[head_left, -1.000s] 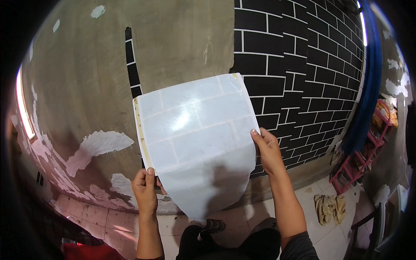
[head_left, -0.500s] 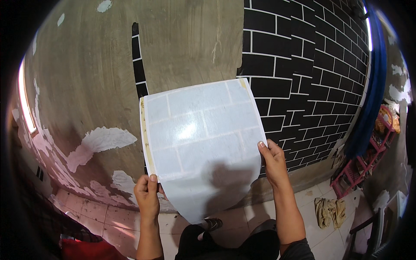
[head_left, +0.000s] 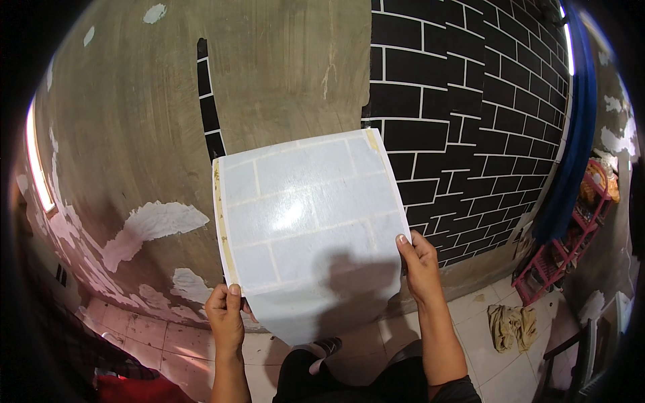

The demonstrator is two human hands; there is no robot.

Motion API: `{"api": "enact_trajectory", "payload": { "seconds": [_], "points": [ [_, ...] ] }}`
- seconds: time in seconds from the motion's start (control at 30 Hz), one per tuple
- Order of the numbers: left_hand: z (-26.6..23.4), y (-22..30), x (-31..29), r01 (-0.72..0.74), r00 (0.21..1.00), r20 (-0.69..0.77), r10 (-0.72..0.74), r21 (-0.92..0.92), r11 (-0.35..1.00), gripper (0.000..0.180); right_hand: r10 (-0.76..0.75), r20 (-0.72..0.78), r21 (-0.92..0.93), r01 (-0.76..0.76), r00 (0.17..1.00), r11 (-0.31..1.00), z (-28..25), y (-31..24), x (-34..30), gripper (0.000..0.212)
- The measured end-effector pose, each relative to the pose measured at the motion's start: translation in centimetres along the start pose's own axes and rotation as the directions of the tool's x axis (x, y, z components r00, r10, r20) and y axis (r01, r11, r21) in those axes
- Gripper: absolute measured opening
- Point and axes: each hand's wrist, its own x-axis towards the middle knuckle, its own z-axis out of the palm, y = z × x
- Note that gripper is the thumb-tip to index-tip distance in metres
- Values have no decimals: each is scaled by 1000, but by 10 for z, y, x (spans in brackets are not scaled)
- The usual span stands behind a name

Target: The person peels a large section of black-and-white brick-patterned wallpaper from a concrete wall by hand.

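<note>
Two bare hands hold one large, pale, glossy sheet printed with a faint brick grid [head_left: 306,228] up in front of the wall. The left hand [head_left: 226,316] grips the sheet's lower left corner, thumb on the near face, fingers closed behind it. The right hand [head_left: 420,265] pinches the lower right edge — thumb on the front, fingers folded round the back. The sheet hangs between them, slightly tilted, its bottom edge curling toward the person, a yellowish strip running down its left margin. A shadow of the person falls across its lower half.

Behind the sheet the bare brown plastered wall [head_left: 134,114] shows white patches where the finish has flaked [head_left: 154,225]. To the right, black brick-pattern covering with white joints [head_left: 470,101] runs across the wall; a narrow strip of the same pattern [head_left: 209,107] stands apart, further left. A blue upright band [head_left: 578,134] borders the covering on its right side.

On the tiled floor [head_left: 484,316] lies a crumpled tan cloth [head_left: 512,326]; near it stands a pink wire rack [head_left: 571,242].
</note>
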Motion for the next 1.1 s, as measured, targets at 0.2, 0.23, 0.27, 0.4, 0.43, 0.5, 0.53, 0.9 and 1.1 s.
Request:
{"api": "enact_trajectory", "payload": {
  "seconds": [0.2,0.23,0.27,0.4,0.43,0.5,0.53,0.9,1.1],
  "points": [
    [-33,-14,-3,-22,995,-90,31,105,994,35,54,53,-214,-42,997,976,-6,17,-34,23],
    [-33,-14,-8,-2,997,-80,10,109,994,35,69,32,-176,-63,997,982,-6,18,-37,23],
    [-32,-11,-15,24,997,-71,-16,117,993,35,92,12,-136,-90,996,987,-4,18,-43,22],
    [-33,-21,-34,87,994,-66,-81,79,993,34,116,-33,-84,-118,993,989,-8,29,-53,23],
    [-34,-20,-39,82,996,-53,-77,90,993,35,114,-40,-85,-117,993,990,-10,30,-57,24],
    [-33,-19,-46,63,998,-31,-60,99,993,35,121,-19,-124,-123,992,985,-20,31,-66,25],
    [-34,-18,-50,70,997,-28,-67,99,993,36,123,-16,-146,-124,992,981,-23,33,-71,25],
    [-40,-21,-72,120,992,-60,-114,107,987,35,88,40,-56,-85,995,995,-22,29,-97,25],
    [-53,-18,-74,155,986,-82,-147,104,982,37,205,-4,-56,-205,979,977,-10,43,-116,24]
  ]
}}
